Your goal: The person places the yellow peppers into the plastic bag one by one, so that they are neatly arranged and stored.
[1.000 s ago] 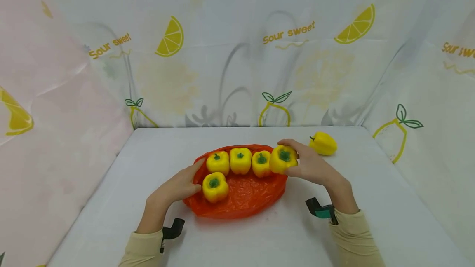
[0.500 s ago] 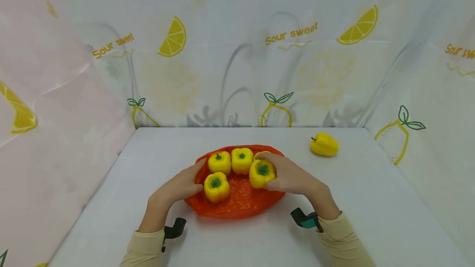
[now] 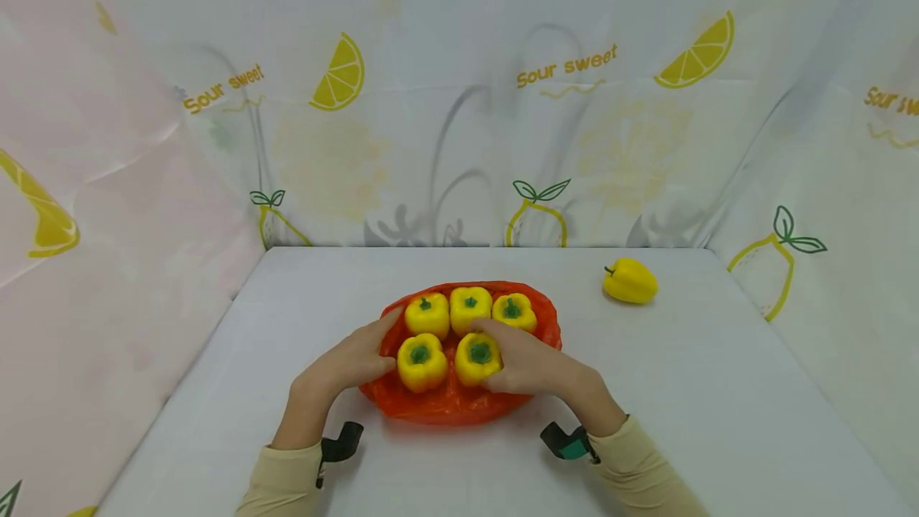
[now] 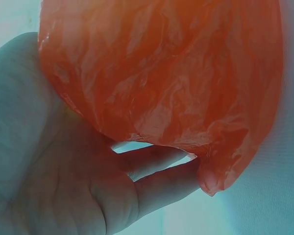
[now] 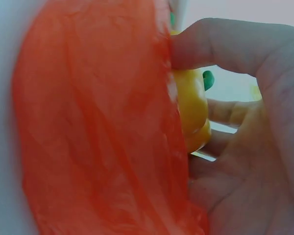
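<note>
A red plastic bag [image 3: 445, 409] lies spread open on the table, with several yellow bell peppers standing in it, stems up. My left hand [image 3: 348, 357] holds the bag's left rim, beside the front left bell pepper [image 3: 422, 363]; in the left wrist view the bag's wall [image 4: 161, 73] hides its fingertips. My right hand [image 3: 527, 361] grips another bell pepper [image 3: 475, 361] from the right, low in the bag's mouth. Whether that pepper touches the bag's bottom cannot be seen. In the right wrist view the bag partly covers the yellow pepper [image 5: 191, 103].
Three bell peppers stand along the bag's back edge, among them the middle one [image 3: 470, 305]. One more yellow bell pepper [image 3: 630, 281] lies on its side at the table's back right. A printed cloth [image 3: 445, 102] encloses the white table [image 3: 718, 389] at the back and sides.
My right hand has carried its bell pepper leftward and down, from the bag's right rim to the front row beside the left one. My left hand has stayed at the rim.
</note>
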Action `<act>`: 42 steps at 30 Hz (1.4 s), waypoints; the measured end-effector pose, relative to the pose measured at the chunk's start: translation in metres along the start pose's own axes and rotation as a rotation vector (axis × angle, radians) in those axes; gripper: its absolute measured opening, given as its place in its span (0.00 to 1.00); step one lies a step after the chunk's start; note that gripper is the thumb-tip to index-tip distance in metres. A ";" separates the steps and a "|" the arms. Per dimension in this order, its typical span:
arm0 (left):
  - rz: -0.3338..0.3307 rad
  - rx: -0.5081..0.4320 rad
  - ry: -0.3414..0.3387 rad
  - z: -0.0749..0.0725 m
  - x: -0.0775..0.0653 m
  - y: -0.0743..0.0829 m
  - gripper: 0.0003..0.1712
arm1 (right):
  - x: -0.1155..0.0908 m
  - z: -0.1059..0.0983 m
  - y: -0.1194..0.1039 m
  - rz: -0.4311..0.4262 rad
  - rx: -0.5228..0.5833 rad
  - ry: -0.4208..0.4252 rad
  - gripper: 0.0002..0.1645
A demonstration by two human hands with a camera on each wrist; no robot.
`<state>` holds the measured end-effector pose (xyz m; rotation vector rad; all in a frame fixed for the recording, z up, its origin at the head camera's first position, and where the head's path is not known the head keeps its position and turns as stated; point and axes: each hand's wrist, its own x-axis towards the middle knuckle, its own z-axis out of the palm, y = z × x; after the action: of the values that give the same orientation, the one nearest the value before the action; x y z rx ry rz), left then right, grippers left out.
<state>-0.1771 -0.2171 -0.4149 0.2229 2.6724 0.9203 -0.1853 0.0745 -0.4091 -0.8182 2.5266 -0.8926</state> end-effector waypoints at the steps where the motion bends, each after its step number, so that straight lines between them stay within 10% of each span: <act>1: 0.000 -0.002 -0.001 0.000 0.000 0.000 0.47 | 0.001 0.002 0.001 -0.012 -0.003 -0.006 0.43; 30: 0.014 0.013 0.001 -0.001 -0.002 0.000 0.47 | -0.002 0.002 -0.010 -0.095 -0.228 0.096 0.20; 42: 0.014 0.005 0.008 0.000 -0.002 0.000 0.46 | -0.014 -0.023 -0.003 -0.037 -0.081 0.093 0.22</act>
<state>-0.1755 -0.2177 -0.4148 0.2401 2.6838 0.9201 -0.1844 0.0923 -0.3885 -0.8691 2.6521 -0.8633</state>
